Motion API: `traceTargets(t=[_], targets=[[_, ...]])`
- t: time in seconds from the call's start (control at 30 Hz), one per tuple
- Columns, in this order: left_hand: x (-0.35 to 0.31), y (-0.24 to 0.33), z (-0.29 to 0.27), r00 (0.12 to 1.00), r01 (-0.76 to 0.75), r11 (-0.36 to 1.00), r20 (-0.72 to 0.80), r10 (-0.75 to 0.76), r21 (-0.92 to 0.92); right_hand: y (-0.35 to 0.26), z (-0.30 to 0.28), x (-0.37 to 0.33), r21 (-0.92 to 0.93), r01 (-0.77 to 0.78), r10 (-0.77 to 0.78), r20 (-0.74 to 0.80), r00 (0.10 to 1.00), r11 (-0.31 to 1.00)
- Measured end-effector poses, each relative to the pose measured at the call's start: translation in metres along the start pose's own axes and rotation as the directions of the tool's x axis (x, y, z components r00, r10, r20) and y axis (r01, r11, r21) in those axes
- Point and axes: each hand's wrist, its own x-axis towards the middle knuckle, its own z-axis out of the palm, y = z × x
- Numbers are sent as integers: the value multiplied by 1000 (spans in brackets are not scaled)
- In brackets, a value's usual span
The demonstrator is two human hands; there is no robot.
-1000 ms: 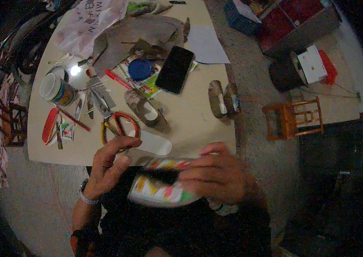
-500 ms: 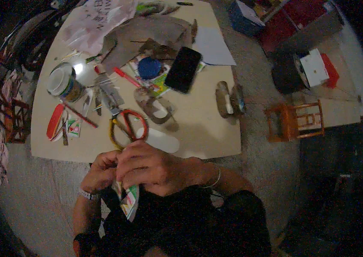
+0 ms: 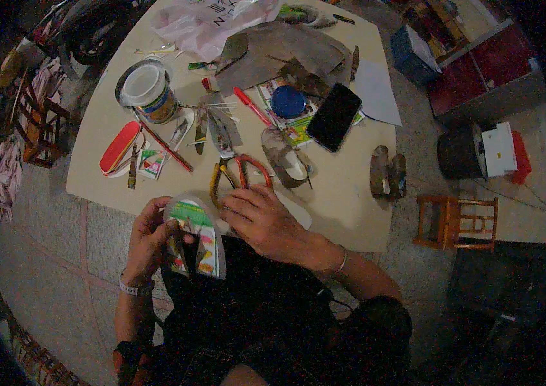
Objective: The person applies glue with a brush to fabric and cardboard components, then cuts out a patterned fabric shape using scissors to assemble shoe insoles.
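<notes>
My left hand grips a curved, shoe-upper-shaped piece with a grey edge and printed green and white paper on its face. A dark gap runs up its middle, and it hangs over my lap in front of the table. My right hand is off the piece, fingers loosely stretched at the table's front edge. Its fingertips lie by the handles of the large scissors, one red and one yellow; whether they touch is hard to tell. Right behind them rests a small grey shoe with a pale insole.
On the table are a tub, a red shoe-shaped piece, a red pen, a blue round lid, a black phone, grey fabric and a pair of small shoes. A wooden chair stands right.
My right hand has left the piece and moved right, toward the scissors. The piece, earlier mostly covered by both hands, is now spread upright in my left hand. The view has shifted.
</notes>
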Motion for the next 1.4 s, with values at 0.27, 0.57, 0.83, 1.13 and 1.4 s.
traceTargets(t=[0.27,0.57,0.83,1.13,1.4], targets=[[10,3,-7,975,-110,977,-170,141,183,10,20,18,-169,31,-17,84,996,985],[42,0,-17,956,-237,929,-104,276,283,13,16,19,-194,-27,57,151,987,981],[47,-4,-18,922,-282,896,-160,352,343,10,2,24,-154,-40,67,178,982,987],[48,-7,-13,890,-379,912,-207,406,158,56,-68,57,-146,-219,207,-92,974,965],[29,-15,-22,713,-490,650,-162,682,581,106,-87,88,-95,-472,438,-251,863,876]])
